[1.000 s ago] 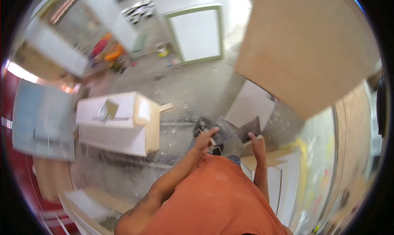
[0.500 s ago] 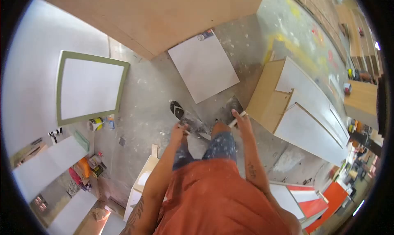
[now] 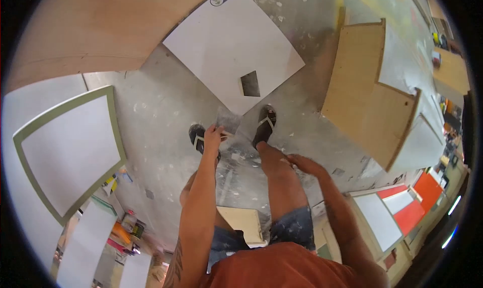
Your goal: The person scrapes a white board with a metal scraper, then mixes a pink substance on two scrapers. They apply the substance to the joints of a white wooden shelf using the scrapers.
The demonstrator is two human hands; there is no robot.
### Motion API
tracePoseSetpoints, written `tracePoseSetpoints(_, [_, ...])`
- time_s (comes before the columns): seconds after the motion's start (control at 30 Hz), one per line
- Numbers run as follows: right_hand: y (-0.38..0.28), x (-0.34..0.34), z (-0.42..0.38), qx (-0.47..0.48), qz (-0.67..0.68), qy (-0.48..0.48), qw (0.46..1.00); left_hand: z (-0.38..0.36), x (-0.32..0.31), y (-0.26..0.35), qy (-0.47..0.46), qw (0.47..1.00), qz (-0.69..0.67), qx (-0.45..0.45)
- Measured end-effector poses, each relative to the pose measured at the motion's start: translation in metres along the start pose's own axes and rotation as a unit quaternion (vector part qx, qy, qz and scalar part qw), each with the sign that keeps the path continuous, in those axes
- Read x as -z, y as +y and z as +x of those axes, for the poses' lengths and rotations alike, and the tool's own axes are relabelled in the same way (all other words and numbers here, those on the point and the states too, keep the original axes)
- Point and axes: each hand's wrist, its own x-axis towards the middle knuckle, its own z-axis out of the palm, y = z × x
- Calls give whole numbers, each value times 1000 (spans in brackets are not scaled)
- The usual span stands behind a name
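My left hand [image 3: 215, 135] is closed round the pale handle of a wide scraper [image 3: 229, 121]. The scraper's grey flat blade hangs above the floor, close to the near corner of a white board [image 3: 234, 41]. On that board lies a dark rectangular flat piece [image 3: 250, 83]; its kind I cannot make out. My right hand [image 3: 303, 163] rests at my right shin, its fingers stretched toward the skin and partly blurred, with no tool visible in it. Sandalled feet stand on either side of the board's near corner.
A green-bordered white panel [image 3: 73, 152] stands at the left. Plywood cabinet carcasses [image 3: 370, 87] occupy the right side, and a large wooden panel [image 3: 95, 31] the upper left. Red and white panels [image 3: 407, 207] are at lower right. A cream panel [image 3: 239, 222] lies between my legs.
My right hand has gone to my shin and no longer shows the scraper seen in it. A dark rectangle now lies on the white board, which appears nearer. The left hand still holds a scraper.
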Motion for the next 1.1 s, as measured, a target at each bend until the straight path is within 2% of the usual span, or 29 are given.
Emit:
tracePoseSetpoints(0.03, [-10, 15, 27, -53, -208, -98, 972, 21, -8, 3, -6, 1000, 10, -1])
tracePoseSetpoints(0.07, [-22, 30, 57, -102, -405, -193, 888, 42, -18, 7, -65, 994, 87, -26])
tracePoseSetpoints(0.1, [-30, 35, 91, -90, -424, -152, 888, 63, -28, 7, -119, 978, 161, -50])
tracePoseSetpoints(0.13, [-39, 34, 125, -77, -439, -111, 888, 87, -40, 1, -119, 977, 168, -52])
tracePoseSetpoints(0.17, [-62, 33, 149, 45, -312, -50, 948, 112, -56, -4, -149, 959, 218, -97])
tracePoseSetpoints(0.2, [-78, 25, 170, 167, -173, 14, 971, 133, -71, -14, -179, 936, 268, -142])
tracePoseSetpoints(0.23, [-77, 15, 198, 175, -167, 26, 970, 142, -91, -16, -189, 934, 266, -147])
tracePoseSetpoints(0.3, [-80, 8, 251, 332, -288, 93, 894, 148, -132, -15, -203, 926, 271, -169])
tracePoseSetpoints(0.33, [-80, 7, 269, 338, -283, 108, 891, 150, -149, -18, -196, 922, 280, -181])
tracePoseSetpoints(0.4, [-80, 7, 290, 227, -405, 103, 880, 162, -161, -12, -203, 904, 312, -209])
tracePoseSetpoints(0.47, [-79, 15, 292, 241, -387, 157, 876, 181, -156, 4, -286, 880, 270, -267])
tracePoseSetpoints(0.5, [-78, 21, 283, 220, -409, 170, 869, 196, -150, 10, -292, 872, 279, -277])
tracePoseSetpoints(0.53, [-75, 25, 276, 197, -429, 179, 864, 210, -138, 16, -296, 748, 435, -403])
tracePoseSetpoints(0.57, [-76, 32, 274, 196, -420, 190, 865, 224, -130, 23, -286, 582, 566, -508])
tracePoseSetpoints(0.6, [-76, 37, 268, 143, -444, 228, 855, 235, -125, 27, -298, 571, 575, -505])
tracePoseSetpoints(0.63, [-69, 30, 257, 79, -459, 260, 846, 248, -118, 28, -288, 437, 618, -587])
tracePoseSetpoints(0.67, [-54, 18, 253, 65, -444, 263, 854, 255, -116, 27, -269, 294, 635, -662])
tracePoseSetpoints(0.73, [-34, 9, 275, 97, -480, 332, 806, 266, -124, 27, -268, 288, 627, -672])
tracePoseSetpoints(0.8, [-21, -7, 297, 104, -466, 333, 813, 260, -141, 20, -226, 353, 660, -624])
tracePoseSetpoints(0.83, [-25, -11, 301, 112, -460, 335, 814, 256, -148, 15, -227, 353, 656, -627])
tracePoseSetpoints(0.9, [-35, -8, 301, 109, -463, 350, 807, 253, -173, 4, -200, 449, 632, -599])
tracePoseSetpoints(0.93, [-38, -15, 302, 107, -456, 352, 810, 252, -176, -8, -205, 448, 629, -601])
tracePoseSetpoints(1.0, [-47, -19, 314, 88, -474, 366, 796, 250, -185, -23, -150, 500, 600, -607])
tracePoseSetpoints(1.1, [-44, -42, 321, 80, -482, 355, 797, 232, -165, -41, -170, 530, 582, -593])
